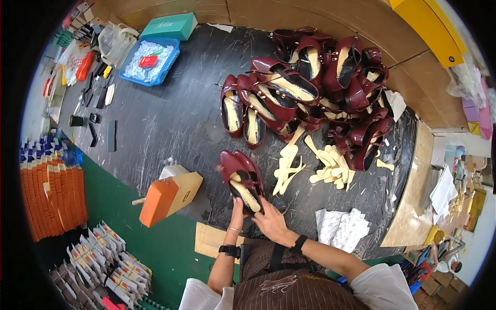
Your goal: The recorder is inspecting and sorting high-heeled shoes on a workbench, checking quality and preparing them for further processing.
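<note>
Shoe in our hands (pixel 243 178): glossy dark-red patent, we see a matt cream insole.
Shoe pile (pixel 315 88): same shiny patent finish.
Loose insoles (pixel 330 165): matt cream board.
Worktop (pixel 170 124): black, scuffed, dull.
Basket (pixel 168 64): blue plastic.

Both hands (pixel 237 211) (pixel 270 222) extended forward, fingers curled closed.

Seen from above, both hands, left hand (pixel 237 208) and right hand (pixel 270 222), hold a dark red shoe (pixel 242 178) over a black table (pixel 170 124), near a shoe pile (pixel 315 88), cream insoles (pixel 330 165) and an orange box (pixel 168 196).
</note>
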Motion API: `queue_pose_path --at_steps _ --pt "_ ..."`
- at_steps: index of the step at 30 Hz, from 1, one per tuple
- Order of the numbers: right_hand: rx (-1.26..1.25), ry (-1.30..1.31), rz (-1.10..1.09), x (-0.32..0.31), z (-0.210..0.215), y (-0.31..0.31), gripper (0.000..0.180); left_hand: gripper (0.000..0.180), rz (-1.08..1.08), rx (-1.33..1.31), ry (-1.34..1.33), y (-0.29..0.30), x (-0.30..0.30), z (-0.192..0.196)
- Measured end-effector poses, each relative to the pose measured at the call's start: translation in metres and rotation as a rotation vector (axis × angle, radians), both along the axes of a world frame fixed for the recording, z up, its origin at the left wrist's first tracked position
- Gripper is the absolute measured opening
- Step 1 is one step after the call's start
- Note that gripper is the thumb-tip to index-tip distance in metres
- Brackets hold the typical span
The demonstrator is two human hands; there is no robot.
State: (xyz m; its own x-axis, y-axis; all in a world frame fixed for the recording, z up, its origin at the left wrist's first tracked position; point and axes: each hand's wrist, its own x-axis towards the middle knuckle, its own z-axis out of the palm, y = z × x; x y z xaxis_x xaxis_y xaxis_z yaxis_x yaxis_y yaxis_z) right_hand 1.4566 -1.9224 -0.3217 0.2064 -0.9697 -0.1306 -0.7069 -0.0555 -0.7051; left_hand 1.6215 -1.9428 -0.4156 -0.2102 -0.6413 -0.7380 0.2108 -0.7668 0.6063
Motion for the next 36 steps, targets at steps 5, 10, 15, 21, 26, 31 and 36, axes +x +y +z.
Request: queue_pose_path --at_steps 5,10,15,21,26,31,36 --pt "-0.254 0.045 -0.115 -0.047 0.043 -0.085 0.032 0.06 -0.177 -0.34 -0.403 -0.002 -0.012 0.003" --pt "-0.493 0.587 -0.208 -0.138 0.062 -0.227 0.053 0.074 -0.367 -0.457 -0.733 -0.014 -0.02 0.031" --pt "-0.478 0.29 -0.221 -0.185 0.056 -0.269 0.007 0.081 -0.45 -0.382 -0.876 -0.029 -0.037 0.043" --pt "-0.227 -0.509 -0.478 -0.089 0.113 -0.212 0.014 0.085 -0.221 -0.431 -0.408 -0.019 -0.009 0.023" --pt "-0.491 -0.142 0.022 -0.02 0.056 -0.104 0.023 0.075 -0.125 -0.027 -0.06 -0.019 -0.004 0.031" --pt "-0.195 0.156 0.19 -0.005 -0.006 -0.017 0.031 0.077 -0.133 -0.147 -0.063 -0.011 -0.023 0.039" --pt "-0.301 -0.067 0.118 -0.041 0.033 -0.081 0.018 0.078 -0.181 -0.238 -0.277 -0.003 -0.022 0.026"
